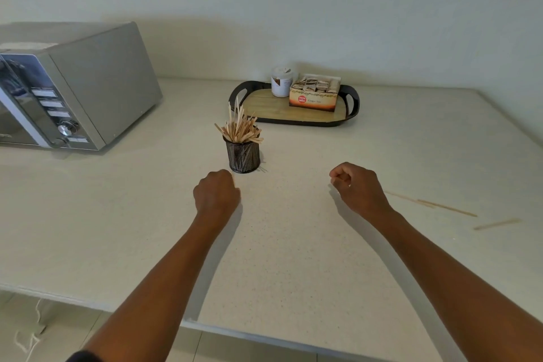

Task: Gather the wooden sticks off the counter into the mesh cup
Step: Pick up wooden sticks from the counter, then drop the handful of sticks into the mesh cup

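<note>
Both grips, left hand [216, 189] and right hand [359, 188], are curled, nothing held. Loose wooden sticks [446, 207] are left at three o'clock on the bench [293, 258]; the overfilled mesh cup [244, 156] could be tipped.

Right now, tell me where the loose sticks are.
In the head view, the loose sticks lie flat on the counter at the far right, just beyond the right hand, far from the cup.
</note>
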### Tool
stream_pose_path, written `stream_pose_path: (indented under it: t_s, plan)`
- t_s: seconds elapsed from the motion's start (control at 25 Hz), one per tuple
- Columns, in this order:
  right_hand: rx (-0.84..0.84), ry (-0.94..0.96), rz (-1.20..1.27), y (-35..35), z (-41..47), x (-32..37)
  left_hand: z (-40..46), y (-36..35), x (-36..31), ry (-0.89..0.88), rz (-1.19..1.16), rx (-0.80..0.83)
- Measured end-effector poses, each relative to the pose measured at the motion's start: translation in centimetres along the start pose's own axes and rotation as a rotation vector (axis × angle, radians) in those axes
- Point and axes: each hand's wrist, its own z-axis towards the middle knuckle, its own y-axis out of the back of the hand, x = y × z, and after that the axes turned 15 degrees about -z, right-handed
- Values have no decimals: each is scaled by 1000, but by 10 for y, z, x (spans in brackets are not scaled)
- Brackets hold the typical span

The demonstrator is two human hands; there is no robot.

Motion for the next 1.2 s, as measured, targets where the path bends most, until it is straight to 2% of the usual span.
stream_pose_path:
  t_s: [0.28, 0.44, 0.56, 0.64, 0.88, 1.12, 1.2]
  plan:
    - [-38, -129, -30, 13, -21, -45, 4, 0, -16, 108, 73, 99]
    - [-137, -119, -176, 27, -29, -73, -2, 1, -22, 114, 135, 137]
    - [-130, -160, -233, 32, -31, -87, -6, 1, -21, 103, 140, 173]
    - [-116, -170, -247, 32, -32, -90, -10, 2, -18, 86, 136, 176]
    - [-120, -145, -254, 29, -33, -82, -21, 5, -20, 21, 184, 34]
    - [-123, -140, -266, 28, -36, -71, -18, -1, -12, -8, 102, 144]
    - [-106, -110, -270, 26, -34, -66, -21, -7, -8, -43, 119, 125]
